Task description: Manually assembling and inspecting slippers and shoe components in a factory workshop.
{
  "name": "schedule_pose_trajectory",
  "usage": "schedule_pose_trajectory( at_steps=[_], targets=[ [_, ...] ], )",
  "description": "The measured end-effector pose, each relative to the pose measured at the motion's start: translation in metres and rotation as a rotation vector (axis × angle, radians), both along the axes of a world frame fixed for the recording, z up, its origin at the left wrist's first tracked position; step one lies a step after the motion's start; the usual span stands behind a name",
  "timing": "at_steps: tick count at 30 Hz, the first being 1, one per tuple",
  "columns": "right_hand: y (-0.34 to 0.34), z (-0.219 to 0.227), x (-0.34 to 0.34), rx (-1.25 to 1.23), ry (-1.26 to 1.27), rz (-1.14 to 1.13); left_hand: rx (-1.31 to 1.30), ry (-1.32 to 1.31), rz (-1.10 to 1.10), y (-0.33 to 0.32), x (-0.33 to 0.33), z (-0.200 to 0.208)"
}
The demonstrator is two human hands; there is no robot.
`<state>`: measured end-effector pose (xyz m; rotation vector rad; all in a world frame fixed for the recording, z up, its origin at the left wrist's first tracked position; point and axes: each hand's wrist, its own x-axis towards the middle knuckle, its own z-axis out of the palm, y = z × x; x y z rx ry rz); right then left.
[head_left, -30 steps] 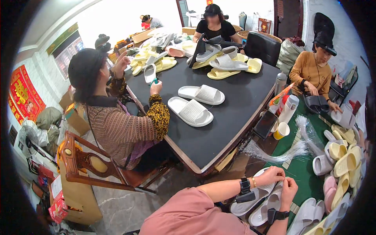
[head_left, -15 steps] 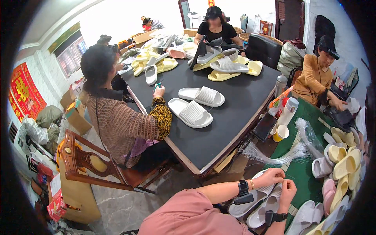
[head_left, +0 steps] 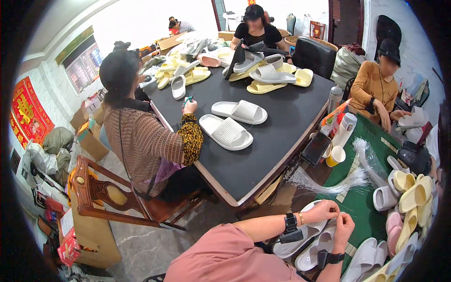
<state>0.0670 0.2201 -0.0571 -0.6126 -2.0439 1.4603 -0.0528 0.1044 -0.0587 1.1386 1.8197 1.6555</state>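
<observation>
Pinching together just above a pair of pale grey ribbed foam slide sandals point(head_left: 307, 242) resting in the lap at the edge of the green felt-covered table point(head_left: 361, 207), the left hand point(head_left: 322, 211) and right hand point(head_left: 344, 221) are seen fingertip to fingertip, and whatever tiny thing is nipped between them can't be made out tbh. The sandals look light, squishy and a bit bendy, so they'd probably be best gripped by the wide strap or the thick sole edge. A bundle of clear thin plastic strands point(head_left: 329, 183) is lying just beside the hands.
</observation>
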Motion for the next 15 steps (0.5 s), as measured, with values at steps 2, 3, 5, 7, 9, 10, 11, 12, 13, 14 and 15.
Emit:
schedule_pose_trajectory(
  at_steps=[2, 3, 5, 7, 9, 10, 11, 12, 13, 14, 15],
  targets=[
    [0.002, -0.002, 0.001, 0.013, -0.011, 0.002, -0.001, 0.051, -0.001, 0.002, -0.001, -0.003],
    [0.003, -0.003, 0.001, 0.025, -0.019, 0.002, 0.002, 0.049, 0.001, 0.003, -0.001, -0.004],
    [0.007, -0.008, 0.002, 0.051, -0.016, 0.011, -0.039, 0.054, -0.015, 0.003, -0.002, -0.004],
    [0.01, -0.011, 0.002, 0.08, -0.009, 0.018, -0.027, 0.055, -0.013, 0.003, -0.002, -0.002],
    [0.011, -0.01, 0.002, 0.057, -0.04, 0.002, -0.012, 0.054, -0.006, 0.001, -0.003, 0.002],
    [0.009, -0.008, 0.001, 0.064, -0.04, 0.003, -0.038, 0.101, -0.018, -0.001, -0.008, 0.004],
    [0.005, -0.002, 0.0, 0.047, -0.053, 0.018, -0.063, 0.148, -0.027, -0.003, -0.013, 0.01],
    [0.004, 0.002, 0.0, 0.028, -0.066, 0.023, -0.054, 0.15, -0.033, -0.009, -0.017, 0.028],
    [0.017, -0.011, 0.004, 0.122, -0.121, 0.006, -0.092, 0.188, 0.006, -0.016, -0.024, 0.047],
    [0.011, -0.003, 0.002, 0.127, -0.119, 0.009, -0.134, 0.226, 0.053, -0.03, -0.034, 0.067],
    [-0.001, 0.012, 0.002, 0.266, -0.025, -0.071, -0.099, 0.26, 0.118, -0.045, -0.048, 0.076]
  ],
)
